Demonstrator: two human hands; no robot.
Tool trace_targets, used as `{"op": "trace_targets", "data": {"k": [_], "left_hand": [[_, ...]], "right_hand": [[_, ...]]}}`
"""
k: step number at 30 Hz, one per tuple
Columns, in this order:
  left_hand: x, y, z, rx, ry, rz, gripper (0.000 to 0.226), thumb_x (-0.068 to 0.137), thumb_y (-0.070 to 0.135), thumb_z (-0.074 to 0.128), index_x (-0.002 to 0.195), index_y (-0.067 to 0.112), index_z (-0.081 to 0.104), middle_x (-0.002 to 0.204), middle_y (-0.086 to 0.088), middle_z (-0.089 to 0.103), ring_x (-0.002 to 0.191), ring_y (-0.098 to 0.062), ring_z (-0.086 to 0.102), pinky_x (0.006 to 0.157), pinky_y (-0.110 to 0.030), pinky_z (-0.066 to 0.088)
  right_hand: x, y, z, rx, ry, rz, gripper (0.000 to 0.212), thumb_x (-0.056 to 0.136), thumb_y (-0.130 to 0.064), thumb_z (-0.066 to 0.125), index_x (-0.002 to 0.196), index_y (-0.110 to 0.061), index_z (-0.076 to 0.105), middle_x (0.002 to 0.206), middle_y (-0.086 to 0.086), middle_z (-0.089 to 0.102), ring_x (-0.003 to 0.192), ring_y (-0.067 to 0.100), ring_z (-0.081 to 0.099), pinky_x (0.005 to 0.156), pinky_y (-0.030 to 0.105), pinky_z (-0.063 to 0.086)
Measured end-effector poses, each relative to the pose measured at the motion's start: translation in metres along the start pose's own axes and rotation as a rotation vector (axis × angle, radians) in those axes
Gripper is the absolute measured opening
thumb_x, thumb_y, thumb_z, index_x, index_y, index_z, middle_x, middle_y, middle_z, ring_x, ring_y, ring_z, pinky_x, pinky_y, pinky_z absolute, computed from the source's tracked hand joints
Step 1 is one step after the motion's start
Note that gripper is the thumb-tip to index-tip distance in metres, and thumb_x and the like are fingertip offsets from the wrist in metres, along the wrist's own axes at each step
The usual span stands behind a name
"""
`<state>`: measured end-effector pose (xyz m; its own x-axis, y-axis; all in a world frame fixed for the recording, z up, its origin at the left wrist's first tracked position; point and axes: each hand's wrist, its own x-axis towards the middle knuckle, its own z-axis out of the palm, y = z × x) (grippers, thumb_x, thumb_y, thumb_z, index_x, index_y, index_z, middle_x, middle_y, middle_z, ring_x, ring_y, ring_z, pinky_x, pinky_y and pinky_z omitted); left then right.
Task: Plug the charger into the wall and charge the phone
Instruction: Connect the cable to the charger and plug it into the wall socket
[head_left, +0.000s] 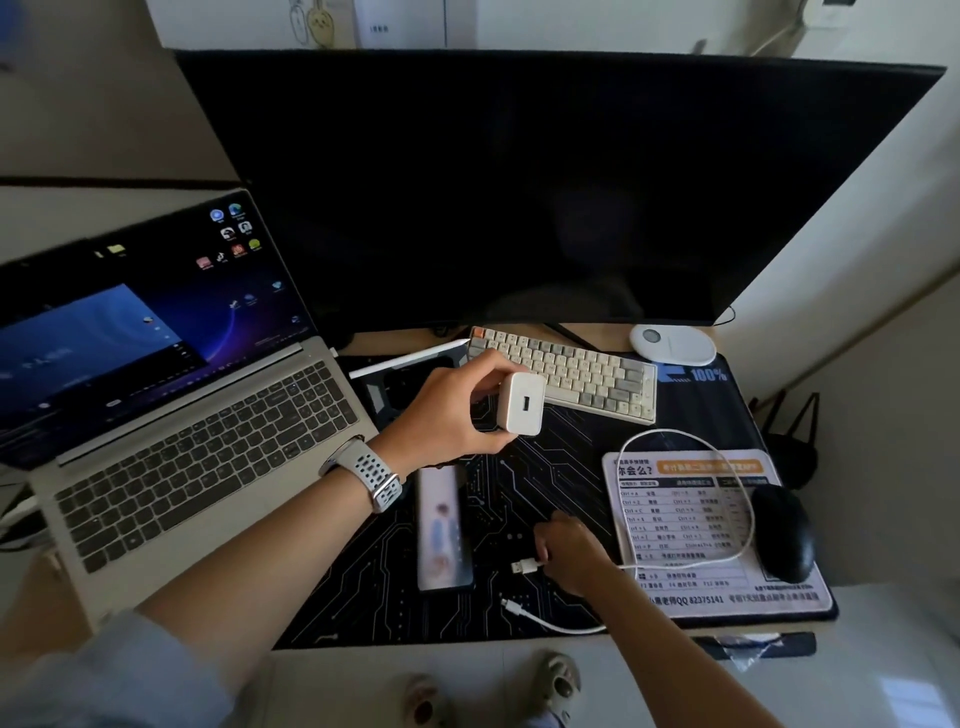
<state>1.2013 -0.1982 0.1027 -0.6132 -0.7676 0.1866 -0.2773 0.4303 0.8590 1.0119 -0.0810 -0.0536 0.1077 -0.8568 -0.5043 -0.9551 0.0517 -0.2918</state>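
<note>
In front of you a large dark monitor fills the back of the table. To your left an open laptop shows a blue desktop. A compact beige keyboard lies below the monitor, with a white stylus just beside its left end and a round white pad near its right. You see a black mouse resting on a printed shortcut mousepad, which lies on a dark circuit-pattern desk mat.
</note>
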Motion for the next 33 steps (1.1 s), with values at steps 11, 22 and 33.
{"op": "trace_targets", "data": {"k": [11, 22, 33], "left_hand": [[-0.013, 0.005, -0.022, -0.04, 0.058, -0.013, 0.056, 0.067, 0.006, 0.08, 0.117, 0.009, 0.055, 0.119, -0.001, 0.067, 0.111, -0.008, 0.062, 0.096, -0.029, 0.05], [0.004, 0.033, -0.034, 0.013, 0.111, 0.057, 0.055, 0.067, 0.009, 0.081, 0.116, 0.009, 0.055, 0.116, 0.001, 0.067, 0.111, -0.005, 0.061, 0.093, -0.024, 0.05], [0.027, 0.071, -0.045, 0.024, 0.187, 0.132, 0.055, 0.067, 0.006, 0.083, 0.115, 0.009, 0.057, 0.11, 0.001, 0.069, 0.107, -0.004, 0.062, 0.09, -0.014, 0.047]], "right_hand": [[0.005, 0.002, -0.01, 0.111, -0.005, 0.007, 0.011, 0.077, -0.01, 0.072, 0.087, -0.012, 0.068, 0.095, 0.002, 0.063, 0.089, 0.018, 0.062, 0.075, 0.024, 0.045], [-0.027, -0.021, -0.163, 0.376, 0.465, -0.082, 0.033, 0.076, -0.005, 0.076, 0.066, -0.028, 0.056, 0.073, -0.011, 0.062, 0.071, 0.005, 0.059, 0.068, 0.016, 0.045], [-0.083, -0.036, -0.264, 0.697, 0.834, -0.324, 0.032, 0.072, 0.007, 0.076, 0.067, -0.022, 0.062, 0.072, -0.007, 0.064, 0.067, -0.003, 0.062, 0.066, 0.01, 0.05]]}}
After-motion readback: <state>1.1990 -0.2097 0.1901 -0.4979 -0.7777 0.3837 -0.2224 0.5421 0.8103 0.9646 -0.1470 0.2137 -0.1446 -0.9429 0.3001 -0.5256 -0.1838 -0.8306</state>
